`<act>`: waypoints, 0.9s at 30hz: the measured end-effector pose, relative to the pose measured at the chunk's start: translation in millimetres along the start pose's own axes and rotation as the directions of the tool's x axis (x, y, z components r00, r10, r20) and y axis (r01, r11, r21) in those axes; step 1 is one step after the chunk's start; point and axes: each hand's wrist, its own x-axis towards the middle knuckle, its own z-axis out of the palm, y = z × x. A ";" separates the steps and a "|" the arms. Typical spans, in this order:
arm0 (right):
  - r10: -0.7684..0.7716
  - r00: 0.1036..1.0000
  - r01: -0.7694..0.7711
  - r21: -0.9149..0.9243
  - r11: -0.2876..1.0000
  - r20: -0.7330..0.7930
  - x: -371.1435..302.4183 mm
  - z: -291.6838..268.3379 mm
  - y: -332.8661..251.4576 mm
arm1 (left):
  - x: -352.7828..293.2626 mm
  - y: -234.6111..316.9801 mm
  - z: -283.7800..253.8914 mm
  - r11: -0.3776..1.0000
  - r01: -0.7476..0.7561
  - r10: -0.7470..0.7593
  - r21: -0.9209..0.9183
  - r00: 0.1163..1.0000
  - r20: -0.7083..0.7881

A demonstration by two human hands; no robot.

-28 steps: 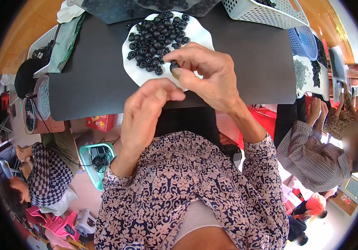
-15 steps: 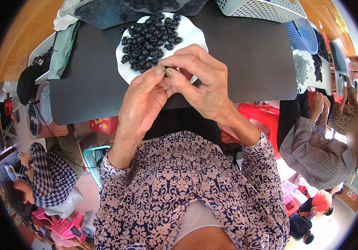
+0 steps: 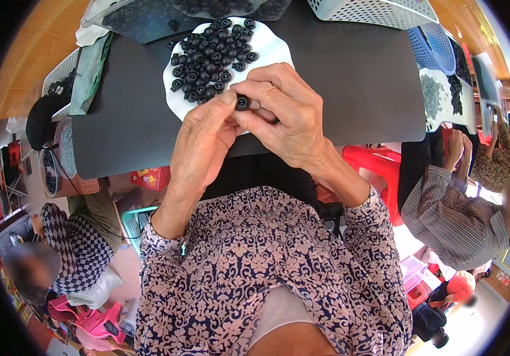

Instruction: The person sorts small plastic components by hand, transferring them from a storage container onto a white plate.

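Above the near edge of a white wavy-rimmed plate [image 3: 276, 50], my two hands meet. Between their fingertips is a small black round piece [image 3: 242, 102] with a ring-like open end facing up. My left hand [image 3: 203, 133] pinches it with thumb and finger from the left. From the right, the thumb and bent fingers of my right hand [image 3: 295, 118] close on it too. Something dark shows among the right fingers, too hidden to name. A heap of similar black pieces [image 3: 210, 59] covers the far left part of the plate.
The plate stands on a dark tabletop [image 3: 362, 89]. Beyond it are a clear bin [image 3: 148, 21] of black pieces and a white perforated basket [image 3: 374, 13]. A blue basket [image 3: 432, 50] is at the far right. Seated people flank me; a red stool [image 3: 379, 160] stands right.
The black piece, hidden between my fingers before, now shows with its open end up. My right fingers have shifted slightly around it. The person at left has moved their head.
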 end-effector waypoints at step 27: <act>0.367 0.929 -0.359 0.387 0.850 0.054 0.4 5.3 15.4 | 18.2 34.7 -26.6 -0.395 -0.270 0.379 0.878 0.823 0.424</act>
